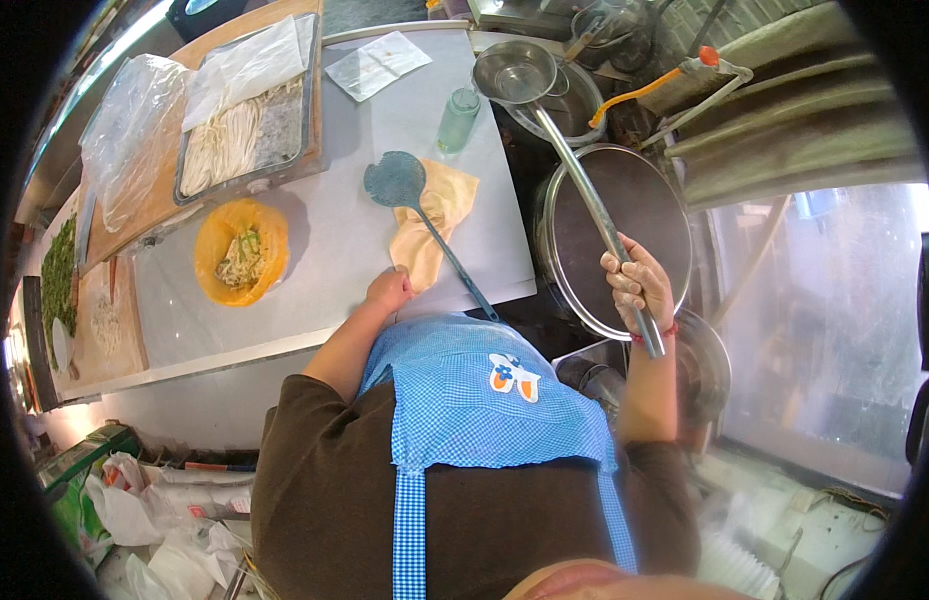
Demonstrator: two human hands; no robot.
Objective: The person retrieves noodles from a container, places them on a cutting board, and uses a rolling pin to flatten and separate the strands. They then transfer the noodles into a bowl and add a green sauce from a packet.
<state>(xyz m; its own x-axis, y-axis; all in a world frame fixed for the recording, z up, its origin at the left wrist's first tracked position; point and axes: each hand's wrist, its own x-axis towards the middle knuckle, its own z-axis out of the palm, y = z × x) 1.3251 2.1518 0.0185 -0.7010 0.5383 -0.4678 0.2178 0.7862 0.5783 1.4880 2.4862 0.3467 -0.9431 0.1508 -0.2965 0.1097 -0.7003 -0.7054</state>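
Note:
My right hand (641, 285) grips the long metal handle of a ladle (515, 73), whose round bowl is over a metal basin (588, 124) at the top. Below the handle stands a large steel pot (688, 225) with a wide rim. My left hand (392, 289) rests at the table's near edge, fingers curled, against the lower end of a tan cloth (428, 251); whether it grips the cloth I cannot tell. A blue-green perforated skimmer (395, 178) lies partly on the cloth. To the left, a bowl lined with an orange plastic bag (209, 262) holds noodles and green shreds.
A metal tray (288, 142) of noodles, partly under white paper, sits on a wooden board at upper left beside a clear plastic bag (127, 142). A green-tinted bottle (458, 120) stands behind the cloth. An orange-ended hose (637, 94) is behind the pot.

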